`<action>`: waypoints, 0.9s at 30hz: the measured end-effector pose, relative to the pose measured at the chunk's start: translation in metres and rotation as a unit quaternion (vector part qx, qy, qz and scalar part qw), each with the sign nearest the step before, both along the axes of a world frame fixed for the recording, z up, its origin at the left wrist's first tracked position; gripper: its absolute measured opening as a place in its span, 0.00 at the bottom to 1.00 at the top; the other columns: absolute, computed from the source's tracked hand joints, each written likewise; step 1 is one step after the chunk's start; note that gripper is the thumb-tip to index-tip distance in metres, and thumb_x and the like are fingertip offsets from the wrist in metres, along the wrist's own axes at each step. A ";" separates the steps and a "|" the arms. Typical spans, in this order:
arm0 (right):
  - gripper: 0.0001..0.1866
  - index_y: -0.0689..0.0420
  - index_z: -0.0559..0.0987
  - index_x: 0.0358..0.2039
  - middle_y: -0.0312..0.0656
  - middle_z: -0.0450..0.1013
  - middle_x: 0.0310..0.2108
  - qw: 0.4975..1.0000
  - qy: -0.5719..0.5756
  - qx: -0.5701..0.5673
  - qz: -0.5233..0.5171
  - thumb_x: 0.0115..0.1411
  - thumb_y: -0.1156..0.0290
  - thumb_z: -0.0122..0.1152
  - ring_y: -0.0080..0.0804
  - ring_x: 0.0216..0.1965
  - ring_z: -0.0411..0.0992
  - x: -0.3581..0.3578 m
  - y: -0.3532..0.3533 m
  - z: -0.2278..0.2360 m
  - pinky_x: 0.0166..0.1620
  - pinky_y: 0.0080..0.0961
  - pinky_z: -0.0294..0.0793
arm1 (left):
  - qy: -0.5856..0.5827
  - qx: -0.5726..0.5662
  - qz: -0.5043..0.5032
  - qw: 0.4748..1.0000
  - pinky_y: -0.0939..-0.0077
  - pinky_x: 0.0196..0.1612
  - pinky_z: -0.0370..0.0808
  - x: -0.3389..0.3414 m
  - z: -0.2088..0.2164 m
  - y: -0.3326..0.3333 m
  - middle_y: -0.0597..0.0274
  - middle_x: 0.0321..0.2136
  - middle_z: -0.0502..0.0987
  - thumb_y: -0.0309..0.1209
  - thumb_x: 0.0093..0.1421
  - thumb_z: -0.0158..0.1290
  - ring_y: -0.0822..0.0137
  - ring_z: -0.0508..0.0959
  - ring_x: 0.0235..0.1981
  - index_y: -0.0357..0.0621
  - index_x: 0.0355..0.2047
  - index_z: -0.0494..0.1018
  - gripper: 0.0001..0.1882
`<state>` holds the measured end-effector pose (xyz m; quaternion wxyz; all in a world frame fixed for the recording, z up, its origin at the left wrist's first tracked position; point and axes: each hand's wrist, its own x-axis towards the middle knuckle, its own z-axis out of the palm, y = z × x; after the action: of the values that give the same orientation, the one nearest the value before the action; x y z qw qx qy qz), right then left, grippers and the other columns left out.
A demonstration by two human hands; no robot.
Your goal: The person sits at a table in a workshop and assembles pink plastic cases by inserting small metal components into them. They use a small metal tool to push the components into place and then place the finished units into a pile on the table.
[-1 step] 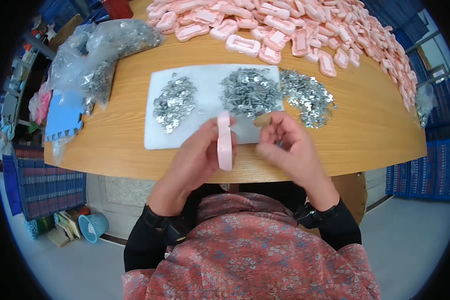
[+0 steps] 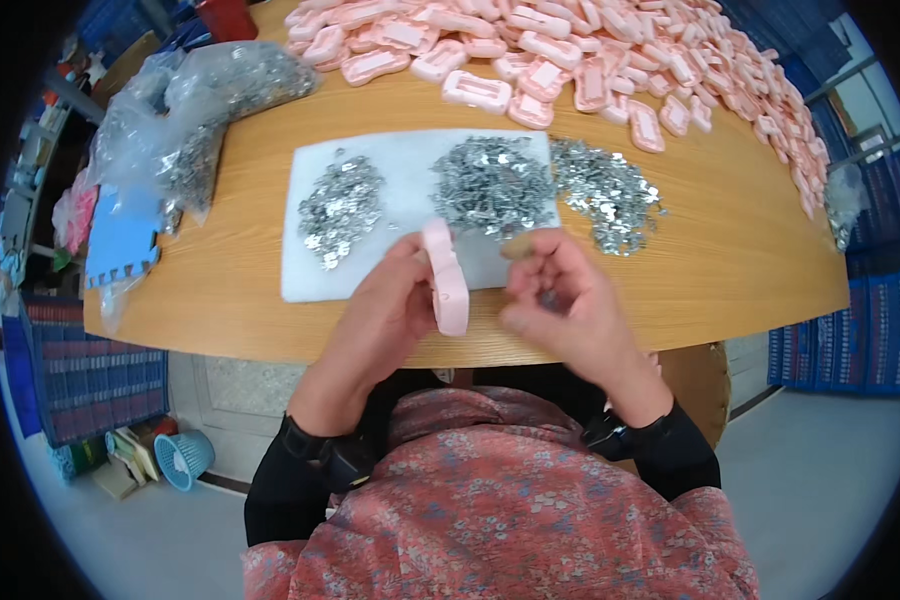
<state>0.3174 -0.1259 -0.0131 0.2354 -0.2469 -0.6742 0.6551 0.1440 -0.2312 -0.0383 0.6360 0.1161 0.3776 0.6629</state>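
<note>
Held on edge in my left hand [image 2: 375,310] is a pink plastic casing [image 2: 450,290], its fingers and thumb closed round the left side. To the right of it, apart from the casing, my right hand [image 2: 570,305] is half curled and a little blurred. A tan cover [image 2: 517,247] sits on one fingertip. Something small and grey shows in the curled fingers, seemingly small metal pieces. Beyond both hands, a white foam sheet [image 2: 302,270] bears two piles of small silvery metal pieces, a left pile [image 2: 342,208] and a larger right pile [image 2: 495,185].
A third metal pile [image 2: 610,195] lies right of the sheet on the wooden table [image 2: 750,250]. Many pink casings [image 2: 590,82] are heaped along the far side. At left are clear bags of metal pieces [image 2: 195,150] and a blue foam mat [image 2: 120,235]. A blue basket [image 2: 185,458] stands on the floor.
The pink casing has tilted, its far end swinging left and its near end right. My right hand has shifted slightly left, and the whole view has moved a little.
</note>
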 end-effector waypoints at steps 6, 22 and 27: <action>0.19 0.59 0.72 0.43 0.33 0.71 0.29 0.994 -0.021 0.107 -0.026 0.54 0.71 0.71 0.16 0.29 0.68 0.008 -0.013 -0.002 0.33 0.17 0.69 | 0.102 -0.033 -0.003 0.994 0.71 0.47 0.75 0.018 0.007 -0.001 0.59 0.45 0.73 0.34 0.70 0.44 0.69 0.75 0.45 0.41 0.58 0.59 0.19; 0.10 0.59 0.80 0.40 0.33 0.74 0.28 0.964 -0.140 0.218 -0.066 0.56 0.76 0.67 0.19 0.27 0.70 0.051 0.027 0.010 0.31 0.19 0.69 | 0.075 0.025 -0.337 0.938 0.76 0.45 0.76 -0.010 0.013 -0.023 0.60 0.41 0.76 0.47 0.73 0.37 0.71 0.76 0.39 0.40 0.67 0.56 0.30; 0.07 0.63 0.79 0.35 0.33 0.70 0.25 0.920 -0.223 0.280 -0.157 0.57 0.76 0.66 0.17 0.26 0.66 0.064 0.060 -0.021 0.30 0.18 0.66 | 0.041 0.011 -0.227 0.973 0.74 0.41 0.78 -0.012 -0.006 -0.019 0.59 0.36 0.76 0.57 0.71 0.33 0.68 0.78 0.36 0.39 0.64 0.60 0.36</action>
<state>0.3818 -0.0661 -0.0342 0.2379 -0.4136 -0.8177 0.3221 0.1316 -0.2500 -0.0446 0.7527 0.2329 0.3599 0.4997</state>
